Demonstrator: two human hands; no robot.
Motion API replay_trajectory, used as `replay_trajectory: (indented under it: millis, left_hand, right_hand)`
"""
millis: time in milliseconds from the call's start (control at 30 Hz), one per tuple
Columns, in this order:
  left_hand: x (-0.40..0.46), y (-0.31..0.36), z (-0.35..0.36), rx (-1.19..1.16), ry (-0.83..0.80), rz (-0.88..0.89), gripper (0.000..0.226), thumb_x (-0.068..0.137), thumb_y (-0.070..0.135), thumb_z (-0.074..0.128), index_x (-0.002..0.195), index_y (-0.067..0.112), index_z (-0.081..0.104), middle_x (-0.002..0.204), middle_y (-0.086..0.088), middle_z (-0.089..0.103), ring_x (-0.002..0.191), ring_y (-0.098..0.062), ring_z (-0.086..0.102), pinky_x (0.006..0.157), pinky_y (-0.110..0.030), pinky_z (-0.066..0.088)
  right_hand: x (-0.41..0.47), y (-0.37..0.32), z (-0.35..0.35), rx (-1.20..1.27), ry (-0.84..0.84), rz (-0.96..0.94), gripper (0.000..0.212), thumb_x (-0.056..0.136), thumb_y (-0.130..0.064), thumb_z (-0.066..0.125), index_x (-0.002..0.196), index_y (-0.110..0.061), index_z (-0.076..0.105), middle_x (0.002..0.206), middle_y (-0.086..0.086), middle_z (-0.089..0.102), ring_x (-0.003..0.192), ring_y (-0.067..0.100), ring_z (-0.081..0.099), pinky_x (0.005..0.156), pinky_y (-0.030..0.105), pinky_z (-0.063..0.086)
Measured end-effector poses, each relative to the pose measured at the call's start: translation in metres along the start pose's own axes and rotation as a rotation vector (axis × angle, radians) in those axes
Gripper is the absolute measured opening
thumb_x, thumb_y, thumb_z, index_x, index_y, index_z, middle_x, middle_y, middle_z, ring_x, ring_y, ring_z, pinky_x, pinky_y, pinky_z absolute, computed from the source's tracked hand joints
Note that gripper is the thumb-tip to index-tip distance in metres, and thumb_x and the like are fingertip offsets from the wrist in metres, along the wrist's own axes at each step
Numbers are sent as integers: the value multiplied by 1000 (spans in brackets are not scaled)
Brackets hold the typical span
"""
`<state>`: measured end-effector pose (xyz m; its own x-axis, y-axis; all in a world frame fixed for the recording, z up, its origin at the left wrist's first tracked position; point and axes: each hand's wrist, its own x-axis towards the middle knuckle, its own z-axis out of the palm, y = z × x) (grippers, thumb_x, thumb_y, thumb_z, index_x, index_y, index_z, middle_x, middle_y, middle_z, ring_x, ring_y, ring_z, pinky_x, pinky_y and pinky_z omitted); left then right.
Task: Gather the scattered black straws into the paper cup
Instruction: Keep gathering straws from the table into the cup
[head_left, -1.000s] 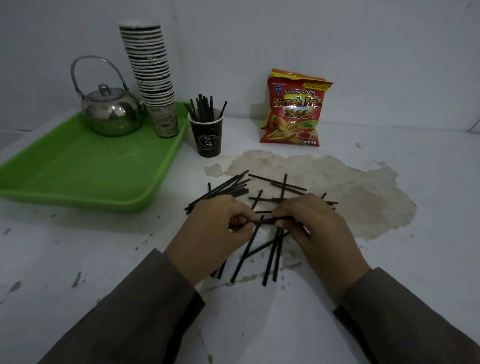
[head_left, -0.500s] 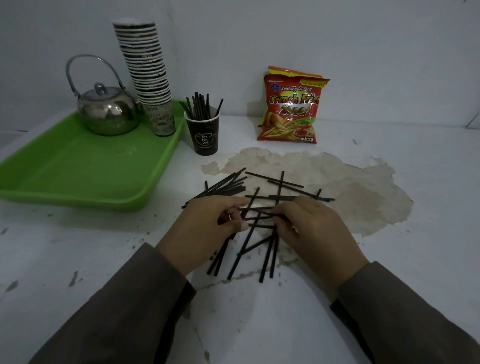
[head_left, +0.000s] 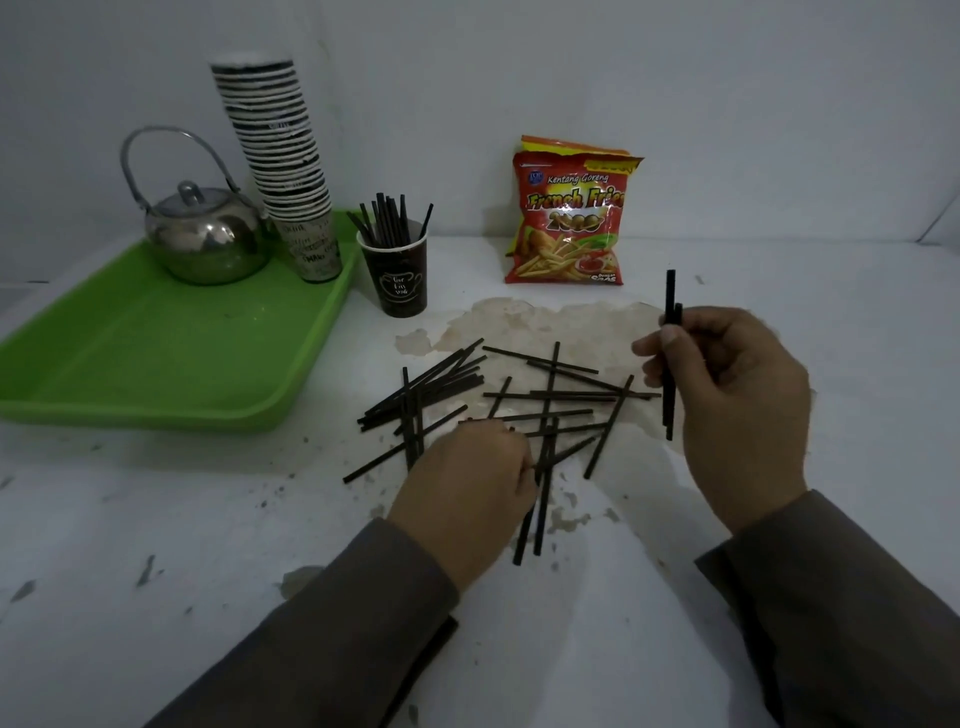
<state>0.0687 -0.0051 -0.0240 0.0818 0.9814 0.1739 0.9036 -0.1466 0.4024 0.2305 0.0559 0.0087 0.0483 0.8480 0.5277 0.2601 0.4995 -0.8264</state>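
At centre right of the frame, a person's right hand (head_left: 727, 395) is raised above a white table (head_left: 156, 519), thumb and fingers pinched around two black straws (head_left: 669, 364) held upright side by side. The left hand (head_left: 467, 488), lower centre, rests knuckles-up on the scattered straws (head_left: 519, 405), its fingers curled down among them; whether they have actually closed on a straw cannot be told. The loose straws lie criss-crossed on the table across the middle of the frame, partly over a patch of worn, brownish surface.

Above and left of the pile stands a dark paper cup (head_left: 397, 280), upright, holding a bunch of black straws that fan out past its rim. Just left of the cup, a green tray (head_left: 156, 364) fills the left side of the frame. At its far end it carries a steel kettle (head_left: 205, 234) with its handle raised and a tall, slightly leaning stack of paper cups (head_left: 283, 166). A red bag of French fries snacks (head_left: 569, 213) leans against the wall at upper centre.
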Motion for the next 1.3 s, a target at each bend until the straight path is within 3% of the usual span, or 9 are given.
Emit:
replay_trajectory:
  millis: [233,433,600,767,900,1000,1133,1233,1300]
  left_hand:
    - [1,4,4,91,73,46,30,92,35,46,109,14,60,106,-3,60,99,-16,53,89,-31,46]
    - [19,6,13,186,-181,-17,27,88,14,55,114,9,56,116,-9,54,109,-24,51,89,-29,39]
    - [15,10,15,133,-36,-38,20,93,17,46,106,9,58,108,-9,58,100,-21,53,83,-26,40]
    - [8,12,-2,-105,-3,-84,15,91,20,49,100,11,58,95,-4,56,83,-12,51,77,-22,43]
    - [13,-3,-34,-410,218,-102,7,82,16,63,78,21,60,71,8,61,64,0,57,62,-10,47]
    - [26,-22,-62,-638,376,-144,16,80,11,64,74,24,58,76,-5,70,73,-12,66,66,-21,54]
    - [51,-46,-101,-795,537,-109,29,82,1,61,96,26,56,75,-3,68,76,-14,66,71,-20,54]
    - [69,-64,-126,-741,619,-44,55,82,4,62,124,36,47,77,-5,70,77,-10,66,75,-16,52]
    - [83,-74,-138,-706,684,-30,64,82,6,63,130,41,41,78,-5,71,73,-6,65,72,-13,50]
  right_hand:
    - [-2,1,4,25,-43,33,8,90,-9,53,91,-16,58,80,-6,68,65,8,64,65,19,54]
    - [-2,-4,3,334,-45,282,8,90,-2,50,92,-7,56,71,-1,73,66,17,68,65,27,58]
    - [1,3,1,577,-9,556,10,92,-6,48,96,-3,56,76,3,75,72,17,68,70,28,58]
    - [3,16,-2,774,69,799,9,92,-3,45,94,-2,54,73,5,74,68,16,70,59,23,56]
    - [6,18,2,746,90,766,14,92,0,46,105,-2,49,87,11,69,68,16,70,59,24,57]
    - [16,14,13,731,104,768,32,91,1,47,120,-10,40,93,16,68,76,22,70,67,31,57]
    - [43,-6,48,706,25,695,46,90,5,46,126,-22,36,95,18,65,82,26,66,77,37,55]
    - [70,-26,88,634,-37,545,42,88,9,45,121,-17,41,88,16,62,72,24,63,71,37,55]
    - [89,-38,117,593,-37,418,41,88,8,46,120,-18,43,82,12,63,67,17,64,61,29,56]
